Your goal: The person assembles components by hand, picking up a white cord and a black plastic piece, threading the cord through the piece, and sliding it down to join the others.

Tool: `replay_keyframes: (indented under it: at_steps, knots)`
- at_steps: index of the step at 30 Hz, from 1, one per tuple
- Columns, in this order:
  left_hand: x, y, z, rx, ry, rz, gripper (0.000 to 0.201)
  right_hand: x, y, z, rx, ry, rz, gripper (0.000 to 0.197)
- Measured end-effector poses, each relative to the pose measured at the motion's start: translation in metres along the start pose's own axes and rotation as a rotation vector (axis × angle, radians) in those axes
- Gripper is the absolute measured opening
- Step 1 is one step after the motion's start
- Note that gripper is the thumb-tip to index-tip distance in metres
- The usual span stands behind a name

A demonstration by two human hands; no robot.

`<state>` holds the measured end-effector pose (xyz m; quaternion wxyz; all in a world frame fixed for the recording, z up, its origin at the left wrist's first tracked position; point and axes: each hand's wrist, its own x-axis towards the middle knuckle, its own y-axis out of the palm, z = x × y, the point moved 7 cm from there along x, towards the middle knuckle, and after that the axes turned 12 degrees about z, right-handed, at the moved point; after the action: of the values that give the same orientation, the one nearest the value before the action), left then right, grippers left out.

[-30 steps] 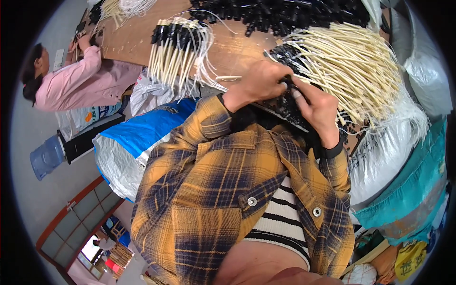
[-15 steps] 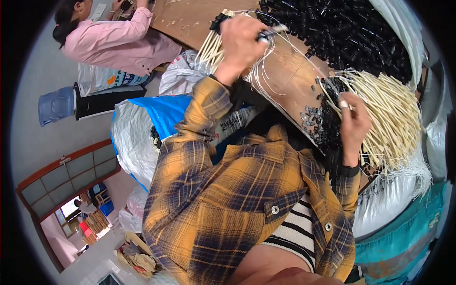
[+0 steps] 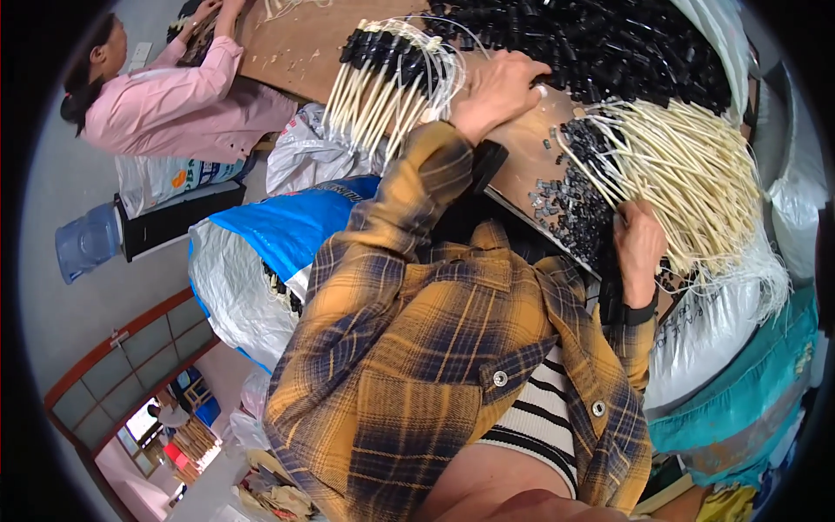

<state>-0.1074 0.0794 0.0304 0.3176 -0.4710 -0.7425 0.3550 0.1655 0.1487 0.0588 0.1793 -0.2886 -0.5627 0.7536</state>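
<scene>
My left hand (image 3: 506, 87) reaches to the near edge of a heap of black plastic sleeves (image 3: 600, 52). Its fingers are curled together, with a white wrap on one; what they grip is hidden. Left of it, a row of cream rods with black sleeves and white strings (image 3: 374, 91) lies across the table edge. My right hand (image 3: 640, 242) is closed, its fingertips down between small black plastic clips (image 3: 578, 204) and a large pile of plain cream rods (image 3: 687, 178). Whatever it pinches is too small to make out.
A brown table (image 3: 291, 43) runs away to the far left, where a person in a pink shirt (image 3: 165, 104) works. Blue-and-white sacks (image 3: 287, 222) stand below its left edge. White and teal sacks (image 3: 735, 426) are at the right, and a blue water bottle (image 3: 87, 244) is far left.
My left hand has moved right from the row of sleeved rods to the black heap, leaving the sleeved rod it held. My right hand has dropped nearer, with fingers lower at the clips.
</scene>
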Motion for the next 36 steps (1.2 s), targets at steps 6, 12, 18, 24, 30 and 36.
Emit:
replay_keyframes:
  at_steps: [6,12,18,24,30,36]
  knots:
    - [0.003,0.016,0.013,0.044,-0.133,0.108,0.024,0.004,-0.012,-0.005,0.092,-0.055,-0.116,0.017]
    - [-0.030,0.001,-0.015,-0.390,-0.155,0.125,0.030,0.000,-0.029,-0.003,0.372,-0.117,-0.189,0.021]
    - [-0.034,0.016,-0.013,-0.564,-0.115,0.199,0.034,-0.008,-0.025,0.000,0.678,-0.184,-0.100,0.020]
    - [-0.031,0.006,-0.027,-0.165,0.408,0.234,0.040,-0.012,-0.025,-0.004,0.671,-0.191,-0.048,0.019]
    - [-0.035,0.009,-0.062,-0.265,0.491,0.286,0.035,-0.007,-0.021,0.012,0.613,-0.243,-0.001,0.018]
    - [-0.064,0.009,-0.135,-0.091,0.592,0.268,0.031,0.006,-0.012,0.020,0.370,-0.225,-0.171,0.023]
